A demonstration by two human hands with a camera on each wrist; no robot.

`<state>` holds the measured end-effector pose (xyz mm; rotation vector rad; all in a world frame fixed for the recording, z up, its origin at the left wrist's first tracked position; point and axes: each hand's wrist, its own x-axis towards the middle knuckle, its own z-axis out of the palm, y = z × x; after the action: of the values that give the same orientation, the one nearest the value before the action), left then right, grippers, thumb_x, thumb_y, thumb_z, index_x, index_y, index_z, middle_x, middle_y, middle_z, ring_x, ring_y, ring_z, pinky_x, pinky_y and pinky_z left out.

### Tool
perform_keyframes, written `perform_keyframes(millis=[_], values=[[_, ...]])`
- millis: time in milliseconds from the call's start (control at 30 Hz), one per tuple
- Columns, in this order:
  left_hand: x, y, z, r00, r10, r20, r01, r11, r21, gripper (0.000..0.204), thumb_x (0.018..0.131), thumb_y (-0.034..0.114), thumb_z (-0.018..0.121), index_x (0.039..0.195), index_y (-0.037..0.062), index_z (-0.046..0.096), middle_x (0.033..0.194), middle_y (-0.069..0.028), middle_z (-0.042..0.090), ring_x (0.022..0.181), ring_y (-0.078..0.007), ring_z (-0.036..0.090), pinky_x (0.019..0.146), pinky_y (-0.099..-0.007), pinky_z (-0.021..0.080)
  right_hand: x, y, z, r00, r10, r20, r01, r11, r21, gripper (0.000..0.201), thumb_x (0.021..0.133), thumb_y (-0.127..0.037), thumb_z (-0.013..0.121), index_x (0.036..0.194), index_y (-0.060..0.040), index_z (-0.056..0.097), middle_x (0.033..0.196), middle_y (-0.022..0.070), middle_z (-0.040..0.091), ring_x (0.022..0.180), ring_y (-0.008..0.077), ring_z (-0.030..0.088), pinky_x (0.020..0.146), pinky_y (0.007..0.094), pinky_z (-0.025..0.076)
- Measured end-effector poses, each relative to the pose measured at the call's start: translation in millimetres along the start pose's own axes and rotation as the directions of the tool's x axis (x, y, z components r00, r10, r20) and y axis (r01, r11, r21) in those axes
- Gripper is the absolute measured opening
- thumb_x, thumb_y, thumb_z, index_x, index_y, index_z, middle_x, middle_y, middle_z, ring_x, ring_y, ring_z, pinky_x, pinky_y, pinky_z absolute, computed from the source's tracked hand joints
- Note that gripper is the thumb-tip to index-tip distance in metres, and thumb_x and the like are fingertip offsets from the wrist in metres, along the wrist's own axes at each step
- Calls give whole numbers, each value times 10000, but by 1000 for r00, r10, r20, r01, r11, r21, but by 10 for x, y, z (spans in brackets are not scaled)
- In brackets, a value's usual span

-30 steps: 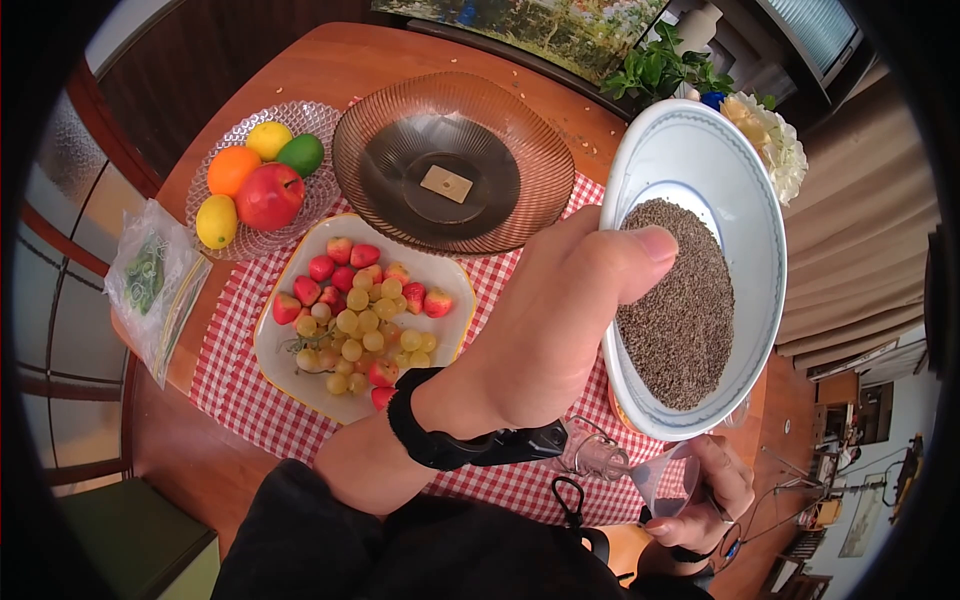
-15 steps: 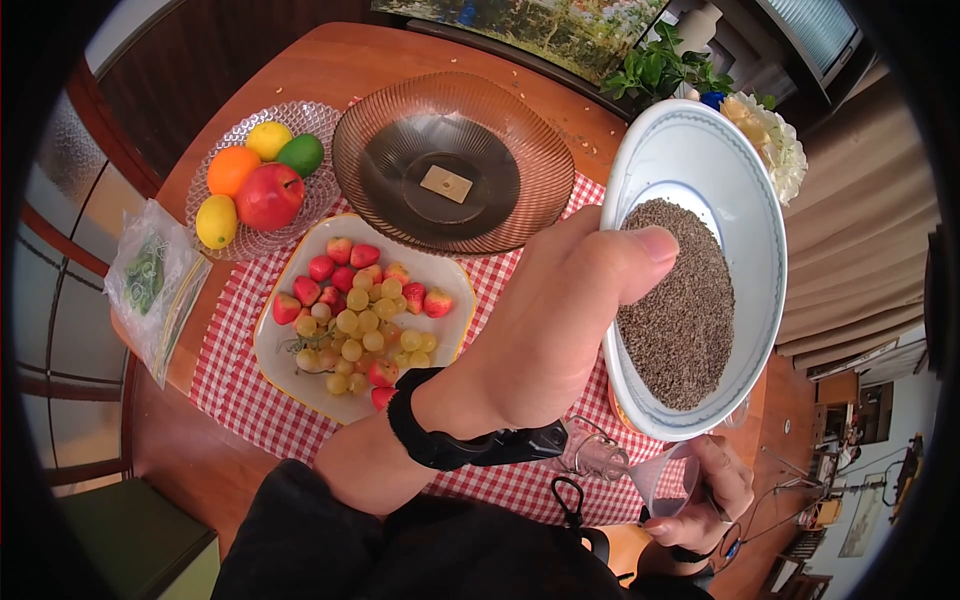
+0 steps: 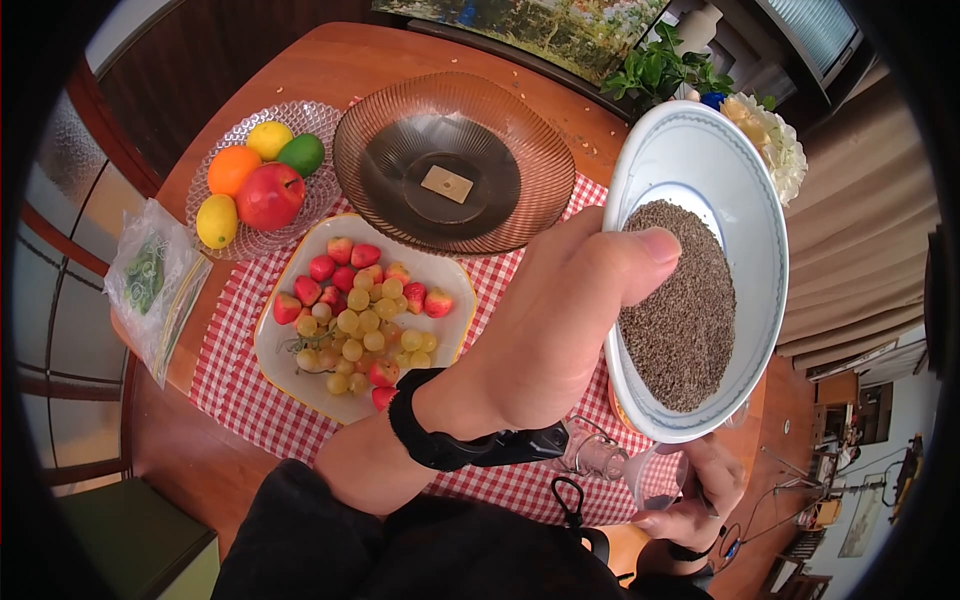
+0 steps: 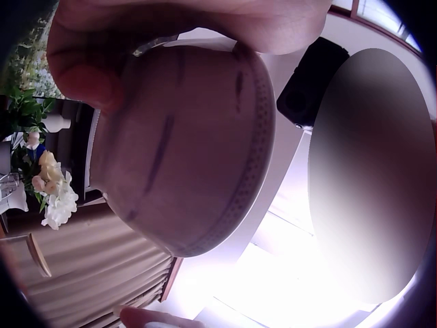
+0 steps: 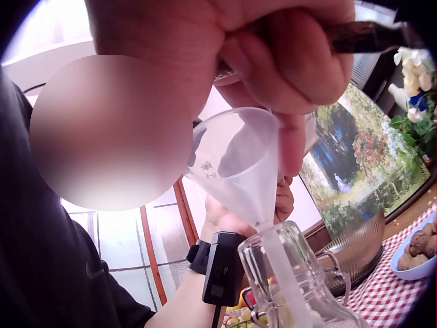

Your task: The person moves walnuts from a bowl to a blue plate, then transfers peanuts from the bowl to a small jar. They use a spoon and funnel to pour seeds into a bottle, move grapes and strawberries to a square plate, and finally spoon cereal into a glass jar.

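Observation:
My left hand (image 3: 545, 320) grips the rim of a white bowl (image 3: 750, 230), thumb inside near a heap of dark grains (image 3: 685, 320). The left wrist view shows the fingers around the tilted bowl (image 4: 198, 143). Below the bowl, a clear funnel (image 3: 655, 478) stands with its spout in the neck of a glass bottle (image 3: 600, 458); in the right wrist view the spout of the funnel (image 5: 239, 171) reaches down inside the bottle (image 5: 300, 273). My right hand (image 5: 273, 61) has fingers curled round a dark thin object (image 5: 369, 35), beside the funnel rim. A few grains cling inside the funnel.
A white dish (image 3: 272, 365) of strawberries and grapes lies on the checked cloth (image 3: 240, 400). Behind are a large brown glass bowl (image 3: 360, 190) and a fruit plate (image 3: 325, 190). A plastic bag (image 3: 145, 275) lies left; flowers (image 3: 775, 145) stand at the back right.
In the head view my right hand and the funnel have shifted slightly left. The dark grains seen in the funnel earlier have mostly gone from it. My left hand and the bowl have barely moved.

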<state>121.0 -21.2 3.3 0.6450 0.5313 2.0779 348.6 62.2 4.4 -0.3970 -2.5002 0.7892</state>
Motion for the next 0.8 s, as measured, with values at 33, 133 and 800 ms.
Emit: perform_keyframes(millis=[33, 133, 800], values=[[-6, 12, -4, 1000, -3, 4, 3, 1000, -3, 346, 899, 296, 458, 925, -35, 559, 794, -24, 560, 740, -73, 474, 660, -246, 397, 0, 4, 9, 1000, 23, 17, -23, 1000, 21, 772, 550, -464, 862, 1028, 95, 631, 851, 173, 664, 773, 243, 663, 702, 317, 514], [-35, 79, -24, 998, -53, 34, 52, 998, 44, 340, 903, 287, 455, 950, -36, 552, 816, -19, 562, 750, -71, 473, 670, -245, 399, 3, -3, -19, 991, 48, 126, -43, 998, -42, 802, 514, -447, 881, 1046, 94, 623, 880, 186, 665, 812, 259, 664, 738, 331, 510], [-98, -46, 29, 1000, -6, -23, 4, 997, -77, 581, 864, 352, 461, 1271, -62, 441, 1196, -168, 564, 1078, -231, 564, 937, -351, 436, -180, 331, -968, 611, 438, -659, -489, 864, 121, 589, 991, -481, 229, 719, -46, 518, 587, -17, 378, 569, 73, 357, 553, 228, 280]])
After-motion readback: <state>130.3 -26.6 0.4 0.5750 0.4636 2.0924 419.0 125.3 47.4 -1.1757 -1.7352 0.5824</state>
